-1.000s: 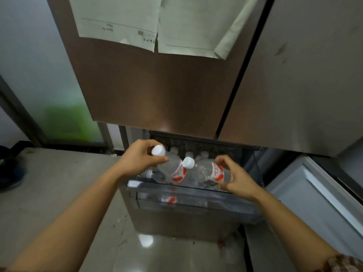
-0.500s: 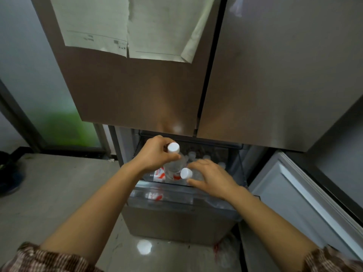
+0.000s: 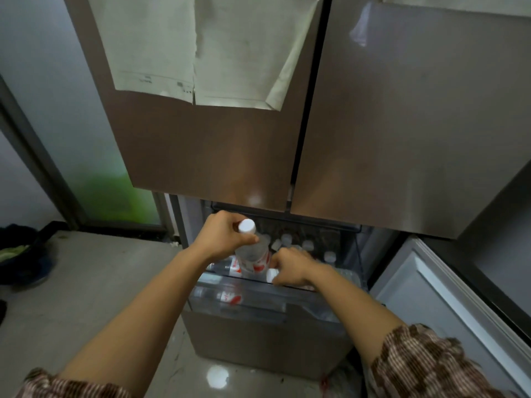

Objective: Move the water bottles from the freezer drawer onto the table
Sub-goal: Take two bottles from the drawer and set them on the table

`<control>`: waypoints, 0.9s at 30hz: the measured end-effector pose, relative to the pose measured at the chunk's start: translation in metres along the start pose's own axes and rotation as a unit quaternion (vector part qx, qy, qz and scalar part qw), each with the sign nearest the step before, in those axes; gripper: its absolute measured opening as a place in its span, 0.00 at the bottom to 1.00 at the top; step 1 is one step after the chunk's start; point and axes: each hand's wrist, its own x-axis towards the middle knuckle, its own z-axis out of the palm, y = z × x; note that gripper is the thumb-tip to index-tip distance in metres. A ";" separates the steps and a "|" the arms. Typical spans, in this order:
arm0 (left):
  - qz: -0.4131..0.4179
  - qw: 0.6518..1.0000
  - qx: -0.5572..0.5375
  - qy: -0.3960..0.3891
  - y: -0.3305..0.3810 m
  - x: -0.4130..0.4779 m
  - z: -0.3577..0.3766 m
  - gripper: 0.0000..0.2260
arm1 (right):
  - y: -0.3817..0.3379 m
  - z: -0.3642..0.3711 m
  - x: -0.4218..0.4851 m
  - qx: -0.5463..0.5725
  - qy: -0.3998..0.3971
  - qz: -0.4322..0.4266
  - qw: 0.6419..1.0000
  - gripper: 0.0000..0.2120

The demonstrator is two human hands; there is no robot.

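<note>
The freezer drawer (image 3: 258,307) stands pulled out below the fridge doors, with several clear water bottles (image 3: 307,246) with white caps inside. My left hand (image 3: 222,235) grips the neck of an upright bottle (image 3: 253,258) with a red and white label, just above the drawer. My right hand (image 3: 290,268) is curled round a second bottle (image 3: 272,275), of which only the white cap shows; it lies low in the drawer, pointing left. The table is out of view.
Two brown fridge doors (image 3: 402,124) hang above the drawer, with papers (image 3: 201,53) stuck to the left one. A lower freezer door (image 3: 448,311) stands open at the right. Grey floor (image 3: 71,282) lies to the left, with dark bags (image 3: 20,251) at its edge.
My left hand has turned its bottle upright and lifted it a little. My right hand has swung its bottle down and leftward, so that the hand now hides all but the cap.
</note>
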 end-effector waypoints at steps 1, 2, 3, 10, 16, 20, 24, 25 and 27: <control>-0.002 1.000 0.001 -0.001 0.000 0.000 0.000 0.13 | -0.002 -0.003 0.002 0.007 -0.022 0.006 1.000 0.09; -0.004 1.000 0.000 -0.001 -0.001 -0.001 0.000 0.13 | -0.003 -0.007 0.004 0.011 -0.043 0.009 0.999 0.10; -0.005 1.000 0.002 -0.002 -0.001 -0.001 -0.001 0.12 | -0.004 -0.011 0.005 0.007 -0.062 0.010 0.998 0.09; 0.010 0.999 -0.024 -0.036 -0.004 -0.003 0.003 0.06 | -0.007 -0.023 -0.021 -0.133 -0.038 -0.050 0.989 0.12; 0.026 0.999 -0.021 -0.003 0.006 -0.006 0.014 0.09 | 0.008 -0.036 -0.062 -0.169 0.086 -0.059 0.980 0.09; 0.036 0.998 -0.013 0.041 0.016 -0.012 0.006 0.08 | 0.020 -0.058 -0.089 -0.080 0.172 -0.030 0.981 0.10; 0.032 0.992 -0.075 0.097 0.027 -0.032 -0.025 0.06 | 0.002 -0.078 -0.100 0.050 0.263 -0.056 0.962 0.12; 0.035 0.990 -0.080 0.112 0.029 -0.039 -0.035 0.06 | -0.008 -0.083 -0.100 0.079 0.283 -0.071 0.953 0.12; 0.033 0.984 -0.086 0.149 0.030 -0.054 -0.059 0.06 | -0.034 -0.090 -0.097 0.115 0.320 -0.109 0.934 0.12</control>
